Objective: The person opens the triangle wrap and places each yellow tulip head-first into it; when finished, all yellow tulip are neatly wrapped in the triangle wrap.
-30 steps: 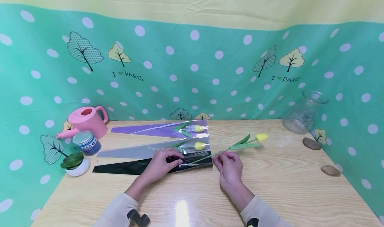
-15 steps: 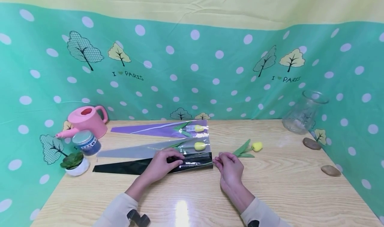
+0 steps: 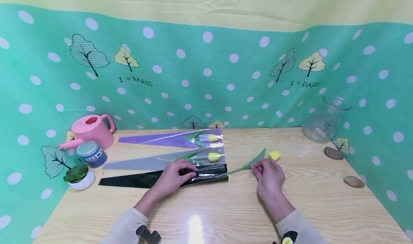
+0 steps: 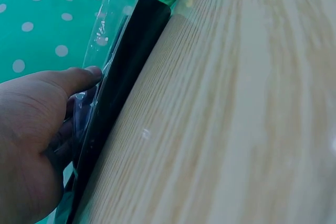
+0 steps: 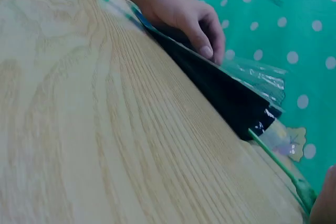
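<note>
A black flower sleeve (image 3: 129, 179) with a clear film front lies at the front of a row of sleeves. My left hand (image 3: 175, 174) pinches the clear film near its wide end; in the left wrist view the thumb of that left hand (image 4: 37, 124) lies over the film, the other fingers behind it. The stem of a yellow artificial tulip (image 3: 238, 170) enters the sleeve's mouth, also visible in the right wrist view as a green stem (image 5: 278, 161). My right hand (image 3: 270, 176) pinches the tulip by its leaves, just below the yellow bloom (image 3: 274, 155).
Behind lie a grey sleeve (image 3: 138, 163) and a purple sleeve (image 3: 155, 139), each holding a yellow tulip. At left stand a pink watering can (image 3: 93, 133), a blue jar (image 3: 91, 154) and a potted succulent (image 3: 77, 176). A glass vase (image 3: 324, 124) and stones (image 3: 333, 153) are at right.
The tulip has slid left, its stem going deeper into the black sleeve's mouth. My right hand has shifted right along the stem to the leaves. The left hand has stayed in place.
</note>
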`<state>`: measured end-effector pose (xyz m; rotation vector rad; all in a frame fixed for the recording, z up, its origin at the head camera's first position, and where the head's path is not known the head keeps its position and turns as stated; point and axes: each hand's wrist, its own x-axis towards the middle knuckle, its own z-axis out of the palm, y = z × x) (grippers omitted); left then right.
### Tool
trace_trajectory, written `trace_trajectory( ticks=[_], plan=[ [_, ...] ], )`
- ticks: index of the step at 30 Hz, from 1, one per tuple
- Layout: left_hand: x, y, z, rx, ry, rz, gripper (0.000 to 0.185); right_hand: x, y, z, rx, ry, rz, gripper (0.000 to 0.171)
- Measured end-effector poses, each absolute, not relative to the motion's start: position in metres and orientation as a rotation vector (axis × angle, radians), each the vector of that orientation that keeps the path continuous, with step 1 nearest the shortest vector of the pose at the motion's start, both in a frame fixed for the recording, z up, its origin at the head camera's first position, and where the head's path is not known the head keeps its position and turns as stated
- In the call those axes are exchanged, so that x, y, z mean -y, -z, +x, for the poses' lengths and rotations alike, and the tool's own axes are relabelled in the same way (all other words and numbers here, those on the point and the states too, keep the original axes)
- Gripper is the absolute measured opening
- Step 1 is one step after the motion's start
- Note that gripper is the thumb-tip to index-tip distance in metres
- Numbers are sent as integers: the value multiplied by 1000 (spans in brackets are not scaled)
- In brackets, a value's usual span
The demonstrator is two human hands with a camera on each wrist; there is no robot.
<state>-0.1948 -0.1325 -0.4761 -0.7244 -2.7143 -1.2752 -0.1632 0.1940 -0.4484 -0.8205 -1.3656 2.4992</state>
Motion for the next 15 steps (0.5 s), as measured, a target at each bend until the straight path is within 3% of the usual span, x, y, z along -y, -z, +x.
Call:
trace_trajectory(
  ticks=[3, 9, 15],
  plan=[
    [133, 476, -195, 2717, 1264, -730, 14, -198, 451, -164, 1360, -2534, -819, 66],
    [133, 476, -195, 2714, 1265, -742, 13, -201, 453, -169, 1373, -2593, -806, 22],
    [134, 475, -194, 2706, 1273, -744, 14, -201, 453, -176, 1369, -2590, -852, 11]
  ],
)
